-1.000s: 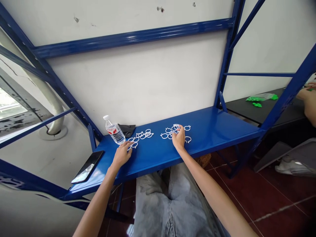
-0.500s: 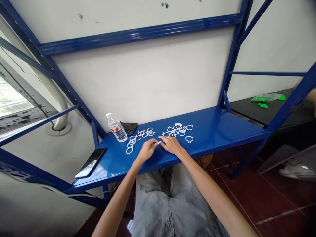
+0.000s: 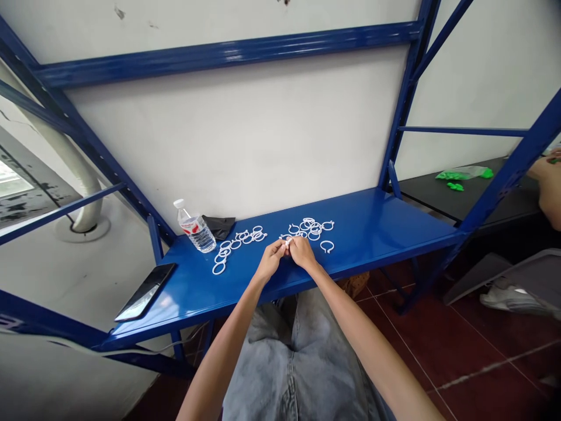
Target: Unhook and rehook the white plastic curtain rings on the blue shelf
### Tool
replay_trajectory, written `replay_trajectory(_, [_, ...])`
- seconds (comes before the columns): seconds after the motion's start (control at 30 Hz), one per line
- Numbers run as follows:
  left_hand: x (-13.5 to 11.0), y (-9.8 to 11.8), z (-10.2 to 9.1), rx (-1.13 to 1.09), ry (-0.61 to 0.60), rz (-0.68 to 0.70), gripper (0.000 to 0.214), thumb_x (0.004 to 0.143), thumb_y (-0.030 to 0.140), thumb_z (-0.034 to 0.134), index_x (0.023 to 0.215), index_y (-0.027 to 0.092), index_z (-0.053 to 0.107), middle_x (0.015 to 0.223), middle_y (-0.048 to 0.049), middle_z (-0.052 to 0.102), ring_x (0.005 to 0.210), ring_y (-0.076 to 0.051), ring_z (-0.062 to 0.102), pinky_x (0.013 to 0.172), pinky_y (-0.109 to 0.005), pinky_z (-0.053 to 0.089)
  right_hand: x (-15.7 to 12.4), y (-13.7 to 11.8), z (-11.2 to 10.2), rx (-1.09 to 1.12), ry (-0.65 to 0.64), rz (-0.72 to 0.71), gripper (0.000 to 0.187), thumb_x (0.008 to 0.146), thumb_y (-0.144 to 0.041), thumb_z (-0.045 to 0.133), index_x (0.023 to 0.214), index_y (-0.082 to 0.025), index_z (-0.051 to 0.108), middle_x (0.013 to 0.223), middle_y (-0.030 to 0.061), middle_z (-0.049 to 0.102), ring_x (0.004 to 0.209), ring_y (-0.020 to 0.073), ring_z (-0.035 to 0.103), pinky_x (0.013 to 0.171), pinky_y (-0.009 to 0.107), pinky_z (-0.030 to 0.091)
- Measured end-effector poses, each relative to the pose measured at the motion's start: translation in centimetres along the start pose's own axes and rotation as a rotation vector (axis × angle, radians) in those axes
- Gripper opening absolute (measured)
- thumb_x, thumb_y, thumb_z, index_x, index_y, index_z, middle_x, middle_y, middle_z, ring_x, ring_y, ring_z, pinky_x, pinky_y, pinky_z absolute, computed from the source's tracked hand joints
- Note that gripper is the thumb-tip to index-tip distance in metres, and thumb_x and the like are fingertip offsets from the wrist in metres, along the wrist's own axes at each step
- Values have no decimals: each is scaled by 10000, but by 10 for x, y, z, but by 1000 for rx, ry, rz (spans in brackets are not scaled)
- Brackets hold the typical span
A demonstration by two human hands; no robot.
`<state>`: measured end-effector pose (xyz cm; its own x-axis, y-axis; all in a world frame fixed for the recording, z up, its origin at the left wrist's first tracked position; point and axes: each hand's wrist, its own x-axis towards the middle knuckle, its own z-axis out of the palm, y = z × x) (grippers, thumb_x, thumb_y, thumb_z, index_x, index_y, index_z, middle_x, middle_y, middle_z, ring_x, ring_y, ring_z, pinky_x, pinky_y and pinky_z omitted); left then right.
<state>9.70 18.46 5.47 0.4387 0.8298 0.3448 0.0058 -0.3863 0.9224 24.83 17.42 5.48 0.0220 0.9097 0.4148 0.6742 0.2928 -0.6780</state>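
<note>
My left hand and my right hand meet above the front part of the blue table. Between their closed fingertips is a white plastic ring, mostly hidden by the fingers. Just beyond my right hand lies a pile of white plastic rings, some with a visible gap and small knobbed ends. One such open ring rests apart, to the right. Left of my hands, several more white rings form a curved row; these look closed.
A water bottle stands at the back left, with a black pouch behind it. A phone lies at the left edge. Blue frame posts rise around the table. At right, another person's hand is near green pieces on a black table.
My hands have come closer together around the white ring, and more of it is covered. The camera view has shifted slightly right. Another person's hand shows more at the right edge.
</note>
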Motion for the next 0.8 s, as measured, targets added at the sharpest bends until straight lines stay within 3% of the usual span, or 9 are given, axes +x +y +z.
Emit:
replay_trajectory(0.27, [5, -15, 12, -96, 57, -22, 394, 936, 536, 637, 758, 194, 554, 743, -9, 546, 722, -154, 493, 729, -289, 448, 3, -1, -3, 247, -16, 63, 388, 909, -165, 386, 550, -222, 521, 580, 24, 647, 635, 176, 636, 663, 236, 428])
replay_trajectory(0.43, [7, -9, 23, -178, 53, 1, 408, 936, 554, 638, 767, 211, 496, 743, 1, 508, 721, -155, 501, 739, -304, 472, 7, 3, -2, 376, -31, 206, 473, 983, -239, 372, 547, -216, 554, 527, 25, 633, 544, 176, 619, 615, 239, 443])
replay_trajectory(0.57, [3, -7, 23, -176, 62, -17, 381, 940, 574, 641, 873, 203, 585, 810, -25, 595, 777, -171, 578, 797, -323, 514, 9, 6, 1, 367, 12, 248, 471, 985, -255, 418, 539, -214, 562, 531, 26, 627, 583, 184, 637, 632, 246, 437])
replay_trajectory(0.7, [-9, -2, -10, 74, 103, -103, 480, 942, 560, 639, 1256, 196, 656, 1189, -122, 713, 944, -220, 681, 892, -358, 541, 8, 10, 5, 316, 100, 201, 319, 949, -250, 498, 696, -203, 687, 606, 25, 665, 694, 206, 681, 687, 261, 453])
replay_trajectory(0.8, [-30, 7, -58, 546, 234, -145, 477, 947, 455, 621, 1343, 192, 656, 1271, -141, 709, 986, -255, 691, 926, -397, 536, 7, 13, 8, 360, 189, 257, 241, 926, -242, 526, 1024, -183, 738, 685, 23, 700, 719, 227, 700, 707, 291, 495])
